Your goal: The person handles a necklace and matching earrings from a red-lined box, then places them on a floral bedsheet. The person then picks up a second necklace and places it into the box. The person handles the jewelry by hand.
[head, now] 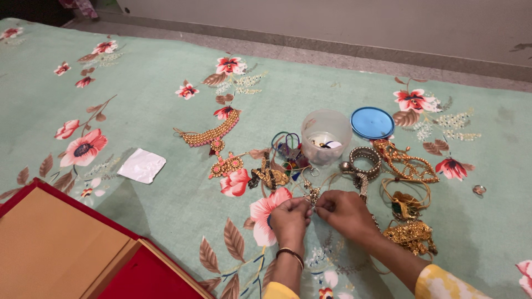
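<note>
1. Pinching a small gold ornament point(312, 195) between the fingertips, the left hand point(290, 217) and the right hand point(344, 210) meet low in the middle of a green floral bedsheet point(155, 99); both hands are clenched on that one piece, which sits just between them, slightly above the cloth.
2. The left wrist wears a dark bangle point(291, 254), and yellow patterned sleeves show at the bottom edge.
3. Just beyond the hands lies a spread of jewellery: a gold beaded necklace point(213, 135) with a pendant to the left, a tangle of coloured threads and hair ties point(288, 152) in the middle, and silver-toned bangles point(364, 159) to the right.
4. A clear plastic tub point(326, 135) stands upright behind the tangle, holding a few small items; its round blue lid point(372, 122) lies flat just beside it, to the right.
5. More gold pieces point(409, 235) lie near the right forearm.
6. A white square of paper point(142, 165) lies well apart on the left.
7. An open red box point(61, 243) with a tan lining fills the lower left corner.
</note>
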